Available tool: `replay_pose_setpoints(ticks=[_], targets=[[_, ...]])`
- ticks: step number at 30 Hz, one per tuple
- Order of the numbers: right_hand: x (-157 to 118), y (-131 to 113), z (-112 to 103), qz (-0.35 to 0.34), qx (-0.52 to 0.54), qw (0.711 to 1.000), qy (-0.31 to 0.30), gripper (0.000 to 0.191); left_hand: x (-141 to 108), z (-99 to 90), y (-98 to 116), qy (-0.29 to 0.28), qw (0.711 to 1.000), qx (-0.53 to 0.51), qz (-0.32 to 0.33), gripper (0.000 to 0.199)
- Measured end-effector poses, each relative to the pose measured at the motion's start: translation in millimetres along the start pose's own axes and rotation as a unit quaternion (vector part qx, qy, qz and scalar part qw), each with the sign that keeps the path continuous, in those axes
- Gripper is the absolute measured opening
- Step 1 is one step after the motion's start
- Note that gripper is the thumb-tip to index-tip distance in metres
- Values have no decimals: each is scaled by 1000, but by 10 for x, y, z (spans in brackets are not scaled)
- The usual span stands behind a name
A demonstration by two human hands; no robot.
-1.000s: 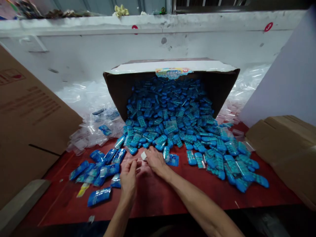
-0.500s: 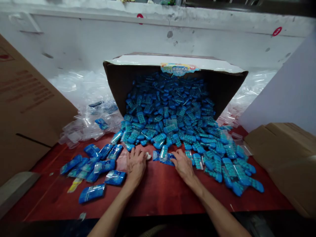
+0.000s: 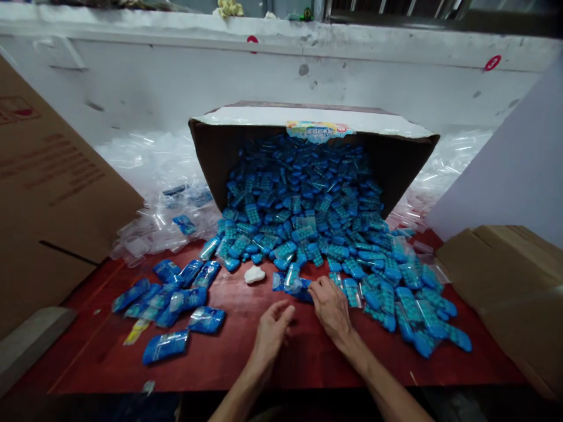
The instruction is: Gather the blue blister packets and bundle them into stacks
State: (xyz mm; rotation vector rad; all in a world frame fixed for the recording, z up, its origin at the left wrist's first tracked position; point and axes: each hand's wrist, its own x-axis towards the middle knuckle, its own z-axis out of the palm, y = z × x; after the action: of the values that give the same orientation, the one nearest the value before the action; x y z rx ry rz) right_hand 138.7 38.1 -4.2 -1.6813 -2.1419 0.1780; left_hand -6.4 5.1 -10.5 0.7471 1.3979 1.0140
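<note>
My left hand [image 3: 273, 331] hovers over the red table, fingers apart and holding nothing. To its right, my right hand [image 3: 331, 308] pinches the right end of a flat blue wrapper [image 3: 303, 290]. A small clear pack with a blue end [image 3: 291, 275] lies on that wrapper. Left of the wrapper sits a white lump [image 3: 254, 275]. Many blue and teal packs [image 3: 303, 228] spill from an open cardboard box [image 3: 409, 158] on its side. Several shiny blue wrapped packets [image 3: 165, 346] lie at the left.
Clear plastic sleeves [image 3: 145, 225] are piled left of the box, with more [image 3: 448, 164] at the right. A large carton [image 3: 57, 193] stands at the left edge, a smaller one [image 3: 505, 281] at the right. The red table's [image 3: 246, 366] front edge is near my forearms.
My left hand has left the white lump and moved right and toward me. The wrapper's right end is lifted in my right hand. The view has shifted slightly.
</note>
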Motion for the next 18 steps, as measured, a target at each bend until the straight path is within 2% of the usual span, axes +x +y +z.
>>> replay_pose_setpoints(ticks=[2, 4, 6, 8, 10, 12, 13, 15, 18], targets=[[-73, -84, -86, -16, 41, 999, 6, 19, -21, 134, -36, -50, 993, -85, -68, 39], [-114, -154, -121, -23, 112, 993, 1, 20, 6, 204, -23, -68, 986, -138, -67, 35], [-112, -184, -100, 3, 227, 974, -4, 17, 44, 219, 11, -61, 983, -163, -57, 31], [-74, -180, -34, 76, 380, 922, -15, 15, 72, 207, 39, -56, 982, -174, -55, 31], [-21, -162, 54, 159, 524, 835, -60, 31, 88, 191, 52, -53, 982, -172, -51, 31], [26, -152, 134, 214, 610, 755, -115, 32, 99, 177, 61, -39, 986, -157, -36, 30], [43, -153, 165, 228, 629, 732, -132, 30, 105, 169, 69, -25, 989, -145, -28, 29], [63, -162, 200, 245, 637, 718, -133, 27, 116, 149, 95, -10, 992, -125, -22, 25], [73, -180, 204, 250, 630, 728, -107, 24, 126, 115, 150, -56, 986, -144, -57, 21]])
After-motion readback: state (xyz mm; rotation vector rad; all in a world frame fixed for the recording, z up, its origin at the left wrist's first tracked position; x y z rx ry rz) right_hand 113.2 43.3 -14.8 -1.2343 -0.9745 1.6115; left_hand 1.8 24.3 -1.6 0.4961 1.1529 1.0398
